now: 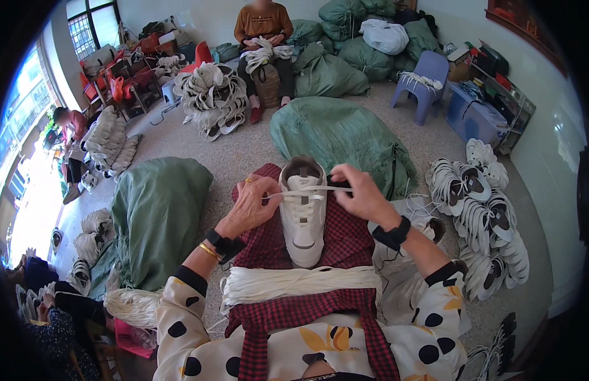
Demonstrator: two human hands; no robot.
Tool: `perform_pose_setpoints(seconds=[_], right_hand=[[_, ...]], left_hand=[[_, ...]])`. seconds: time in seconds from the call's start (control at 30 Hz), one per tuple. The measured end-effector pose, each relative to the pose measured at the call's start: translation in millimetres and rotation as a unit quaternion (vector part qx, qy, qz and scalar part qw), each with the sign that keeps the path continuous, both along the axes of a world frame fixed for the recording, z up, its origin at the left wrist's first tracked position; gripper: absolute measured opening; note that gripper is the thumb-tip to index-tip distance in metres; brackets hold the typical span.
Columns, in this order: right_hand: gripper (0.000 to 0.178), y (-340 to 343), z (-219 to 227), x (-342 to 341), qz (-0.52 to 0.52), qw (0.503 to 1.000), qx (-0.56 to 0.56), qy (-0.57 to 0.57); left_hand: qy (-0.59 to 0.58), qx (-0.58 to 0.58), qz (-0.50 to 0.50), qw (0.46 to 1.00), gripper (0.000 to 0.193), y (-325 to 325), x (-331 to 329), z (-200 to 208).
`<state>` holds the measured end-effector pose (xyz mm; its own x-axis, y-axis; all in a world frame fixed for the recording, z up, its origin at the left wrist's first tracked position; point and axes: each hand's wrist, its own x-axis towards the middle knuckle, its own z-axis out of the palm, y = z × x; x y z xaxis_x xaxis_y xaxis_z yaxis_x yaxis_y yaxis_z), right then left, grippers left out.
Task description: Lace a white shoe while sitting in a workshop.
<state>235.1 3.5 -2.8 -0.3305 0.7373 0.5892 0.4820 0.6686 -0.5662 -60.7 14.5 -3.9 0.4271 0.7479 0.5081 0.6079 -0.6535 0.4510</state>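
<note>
A white sneaker [303, 230] with a grey-brown collar sits in front of me on a red-and-black checked apron [259, 238], its toe pointing toward me. A flat white shoelace [313, 188] runs through its eyelets and crosses over the top of the tongue. My left hand [249, 204] pinches one part of the lace beside the shoe's left edge. At the other side, my right hand [364, 197] pinches the other part and holds it stretched outward. Nearer to me, a thick bundle of white laces [301, 285] lies across my lap.
Large green sacks [158, 222] stand to the left and ahead [339, 136]. Stacked shoes [491, 219] lie on the right; another heap [209, 98] stands near a seated person [264, 25] handling laces. A purple chair [425, 79] is at the back right. More people sit at left.
</note>
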Motion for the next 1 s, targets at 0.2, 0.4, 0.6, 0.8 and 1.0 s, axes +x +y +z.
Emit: perform_pose_setpoints(seconds=[0.2, 0.4, 0.6, 0.8, 1.0], right_hand=[[0.016, 2.7, -6.8, -17.8, 0.026, 0.994, 0.090, -0.053], [0.014, -21.8, 30.7, -24.0, 0.025, 0.988, -0.117, -0.102], [0.029, 28.0, 13.0, 12.4, 0.109, 0.968, -0.225, -0.030], [0.020, 23.7, -3.0, 25.9, -0.055, 0.986, -0.096, -0.124], [0.017, 15.1, -1.7, 47.5, -0.012, 0.987, 0.097, -0.131]], left_hand=[[-0.069, 0.012, -0.073, 0.995, 0.010, -1.2, 13.4, 29.4], [-0.058, 0.042, -0.071, 0.995, 0.008, -3.8, 8.9, 32.0], [-0.062, 0.030, -0.069, 0.995, 0.010, 1.7, 15.7, 29.6], [-0.013, 0.040, -0.050, 0.998, 0.018, 12.6, -9.3, 6.4], [0.133, 0.182, -0.040, 0.973, 0.025, 27.8, -49.3, -10.6]])
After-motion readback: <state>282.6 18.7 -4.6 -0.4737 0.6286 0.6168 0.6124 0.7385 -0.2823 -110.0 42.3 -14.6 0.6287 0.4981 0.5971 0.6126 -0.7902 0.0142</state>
